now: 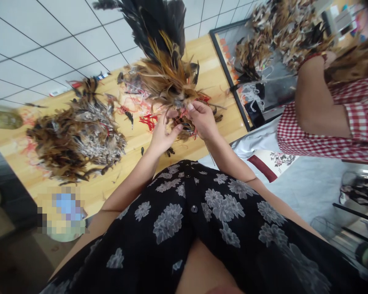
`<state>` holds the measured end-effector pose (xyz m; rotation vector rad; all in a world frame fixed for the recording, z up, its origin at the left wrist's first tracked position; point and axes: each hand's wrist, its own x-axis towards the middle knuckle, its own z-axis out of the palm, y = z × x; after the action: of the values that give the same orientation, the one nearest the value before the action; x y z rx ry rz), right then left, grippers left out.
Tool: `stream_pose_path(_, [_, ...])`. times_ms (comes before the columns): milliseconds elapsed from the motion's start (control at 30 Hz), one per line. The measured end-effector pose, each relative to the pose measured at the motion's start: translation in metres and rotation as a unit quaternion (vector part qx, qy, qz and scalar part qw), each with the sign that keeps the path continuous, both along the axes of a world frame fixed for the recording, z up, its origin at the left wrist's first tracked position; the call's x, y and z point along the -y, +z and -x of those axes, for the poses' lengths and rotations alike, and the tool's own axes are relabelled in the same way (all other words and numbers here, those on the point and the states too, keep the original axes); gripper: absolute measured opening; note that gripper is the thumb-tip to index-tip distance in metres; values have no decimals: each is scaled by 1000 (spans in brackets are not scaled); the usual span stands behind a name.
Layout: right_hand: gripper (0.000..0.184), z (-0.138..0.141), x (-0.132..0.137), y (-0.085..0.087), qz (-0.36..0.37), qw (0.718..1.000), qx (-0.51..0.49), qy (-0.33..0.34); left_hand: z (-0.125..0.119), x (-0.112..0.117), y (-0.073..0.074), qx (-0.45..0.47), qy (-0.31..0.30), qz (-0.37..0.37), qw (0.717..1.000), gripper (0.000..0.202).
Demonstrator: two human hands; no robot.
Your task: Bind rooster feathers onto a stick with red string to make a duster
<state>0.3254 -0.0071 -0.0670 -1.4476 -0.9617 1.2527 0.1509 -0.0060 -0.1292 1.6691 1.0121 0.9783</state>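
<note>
A large bunch of brown and black feathers (162, 53) lies ahead of me, its long dark plumes pointing away and its base towards my hands. My right hand (204, 119) pinches at this base with thumb and forefinger, close to some red strands. Just left of it, my left hand (162, 134) has its thumb and fingers apart, with nothing clearly held between them. Small feathers and red string (149, 121) lie under and around both hands, partly hiding the base of the bunch.
A big feather pile (82, 139) covers the left of the wooden table (135, 145). To the right, a co-worker's arm (313, 94) in a red checked sleeve reaches over a dark-framed glass surface (279, 87) with more feathers (290, 28). A blurred-out object (66, 208) sits at lower left.
</note>
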Motion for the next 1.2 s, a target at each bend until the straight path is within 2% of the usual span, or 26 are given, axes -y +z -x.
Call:
stream_pose_path(67, [53, 0, 0, 6, -5, 1000, 4, 3, -4, -1, -4, 30, -61, 60, 996, 67])
stream_pose_path(133, [51, -3, -2, 7, -10, 1000, 22, 1, -3, 0, 0, 33, -80, 107, 991, 61])
stream_pose_path(200, [48, -8, -3, 5, -15, 999, 51, 0, 5, 1, 7, 18, -54, 118, 991, 55])
stream_pose_path(300, [41, -19, -5, -2, -21, 994, 105, -4, 27, 0, 19, -21, -6, 75, 997, 50])
stream_pose_path(400, [35, -28, -6, -5, -17, 983, 185, 5, 47, 2, 31, -100, -5, -26, 995, 40])
stream_pose_path(467, [33, -31, -6, -6, 3, 961, 275, 21, 54, 6, 41, -164, -29, -131, 977, 34])
stream_pose_path(567, [29, -30, -4, -7, 47, 900, 434, 27, 56, 13, 61, -241, -72, -298, 921, 30])
stream_pose_path(633, [34, -26, -2, -10, 63, 856, 511, 40, 55, 13, 77, -285, -94, -382, 874, 29])
stream_pose_path(733, [42, -22, 3, -10, 67, 804, 584, 95, 57, 1, 99, -304, -116, -478, 816, 29])
stream_pose_path(800, [45, -21, 6, -7, 72, 775, 615, 130, 63, -11, 110, -275, -125, -517, 801, 24])
stream_pose_path(900, [47, -25, 10, 1, 74, 747, 639, 170, 74, -26, 121, -245, -134, -519, 808, 15])
stream_pose_path(1033, [38, -30, 18, 7, 31, 741, 613, 273, 90, -49, 124, -246, -147, -510, 811, 18])
stream_pose_path(1100, [32, -30, 23, 12, -5, 742, 582, 333, 97, -66, 120, -297, -143, -457, 826, 35])
stream_pose_path(1200, [28, -30, 28, 24, -51, 752, 530, 388, 107, -89, 110, -406, -123, -301, 854, 86])
